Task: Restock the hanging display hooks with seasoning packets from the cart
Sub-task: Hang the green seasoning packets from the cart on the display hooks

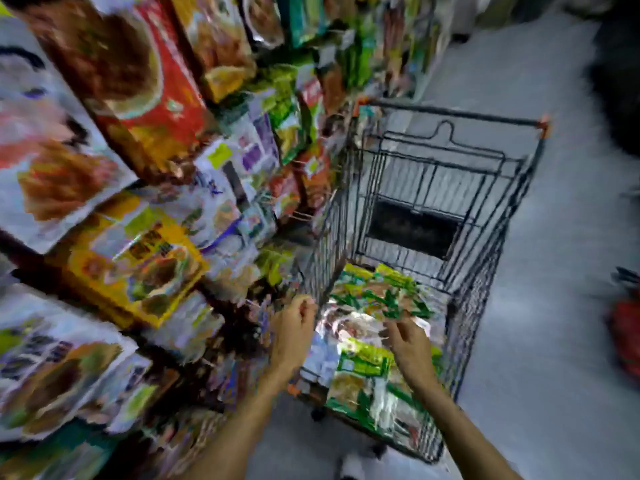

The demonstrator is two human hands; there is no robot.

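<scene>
- Frame is heavily motion-blurred, so fine detail can't be read.
- Seasoning packets [363,365] are seen piled in the near end of the cart [450,116], mostly green/white. The far end of the basket looks like bare wire w/ floor [554,237] showing thru.
- Hanging display [221,188] is seen on the left, just beside the cart's left wall, packed w/ coloured packs. The hooks themselves can't be picked out.
- Left hand [294,327] is held at the cart's left rim w/ fingers curled. Whether the rim, a packet or nothing is gripped can't be told.
- Right hand [410,344] is held over the pile, fingers bent down toward a green packet. Contact is prob., but a grip can't be confirmed thru the blur.
- Step in hand, as judged: packets are being picked from the cart for hanging.
- Packets should be taken by the top edge, near the hang hole, so the hole can be presented to the hook w/o re-gripping.
- A small stack of one sort should be gathered w/ faces aligned, not a mixed handful.
- The matching product on the display should be found first. Packs should then be slid fully back on the prong, labels out.
- Care is needed so hung packs aren't knocked off by a forearm.
</scene>
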